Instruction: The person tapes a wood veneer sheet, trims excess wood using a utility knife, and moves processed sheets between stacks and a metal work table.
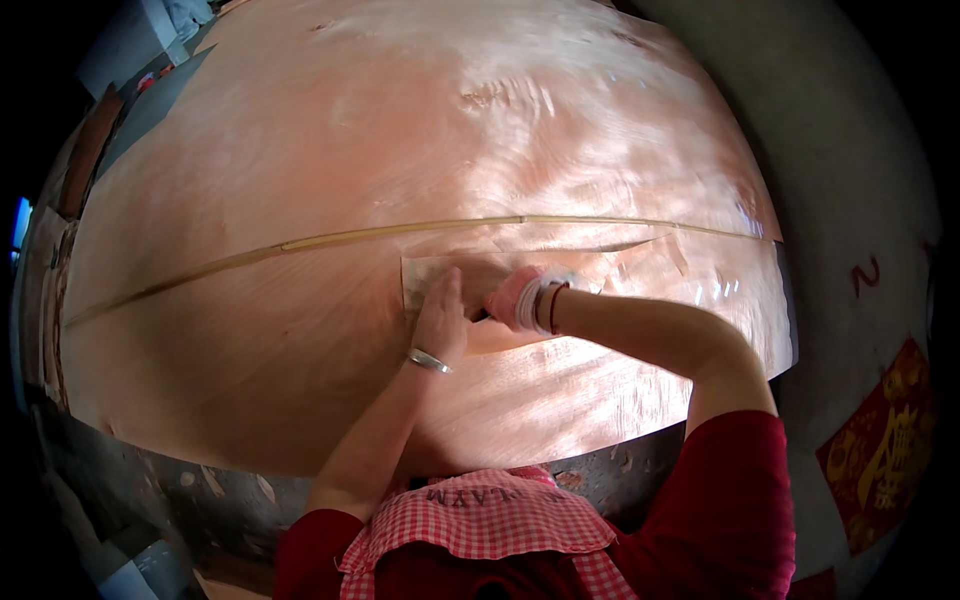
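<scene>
A large sheet of pinkish-brown wood veneer (300,150) spreads out in front of me. On it lies a smaller, rectangular veneer piece (620,262), partly lifted along its far edge. My left hand (442,315), bare and wearing a silver bracelet, presses on the left end of this piece with its fingers stretched out. Just to its right, my right hand (516,298), in a pale pink-and-white glove, is closed. A small dark bit shows beside its fingers, near the left thumb; what the hand holds is mostly hidden.
A thin bamboo strip (400,231) runs across the sheet beyond my hands. A red and gold paper decoration (880,445) is on the grey surface at right. Wood scraps (212,482) lie below the near edge. A dark reddish board (92,150) stands at far left.
</scene>
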`<state>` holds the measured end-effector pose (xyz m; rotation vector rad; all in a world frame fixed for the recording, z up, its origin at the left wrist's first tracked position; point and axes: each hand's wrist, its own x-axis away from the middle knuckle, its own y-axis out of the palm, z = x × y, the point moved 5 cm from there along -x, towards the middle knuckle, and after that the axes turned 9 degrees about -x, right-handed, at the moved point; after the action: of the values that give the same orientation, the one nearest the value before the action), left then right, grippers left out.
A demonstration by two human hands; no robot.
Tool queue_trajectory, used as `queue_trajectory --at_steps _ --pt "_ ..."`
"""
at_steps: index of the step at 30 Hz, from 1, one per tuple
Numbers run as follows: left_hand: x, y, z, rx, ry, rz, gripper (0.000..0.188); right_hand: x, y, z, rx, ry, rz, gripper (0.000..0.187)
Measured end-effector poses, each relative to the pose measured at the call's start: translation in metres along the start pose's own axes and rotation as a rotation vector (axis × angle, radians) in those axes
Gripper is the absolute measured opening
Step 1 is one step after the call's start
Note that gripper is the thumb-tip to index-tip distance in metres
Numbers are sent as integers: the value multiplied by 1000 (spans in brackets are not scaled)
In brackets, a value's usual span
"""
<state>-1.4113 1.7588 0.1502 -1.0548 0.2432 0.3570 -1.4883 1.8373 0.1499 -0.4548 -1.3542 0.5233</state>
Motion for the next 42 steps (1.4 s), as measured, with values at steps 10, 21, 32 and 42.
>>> queue_trajectory --at_steps 10,21,32,42 --pt "3 14 5 -286 63 -82 40 17 -3 76 -25 -25 79 20" --pt "2 25 1 -379 69 -105 42 44 -48 119 -436 156 242 27" --pt "2 17 7 -428 152 -90 44 -31 -107 40 -363 -146 247 28" --pt "5 26 4 -336 76 -107 43 23 9 73 -766 335 298 30"
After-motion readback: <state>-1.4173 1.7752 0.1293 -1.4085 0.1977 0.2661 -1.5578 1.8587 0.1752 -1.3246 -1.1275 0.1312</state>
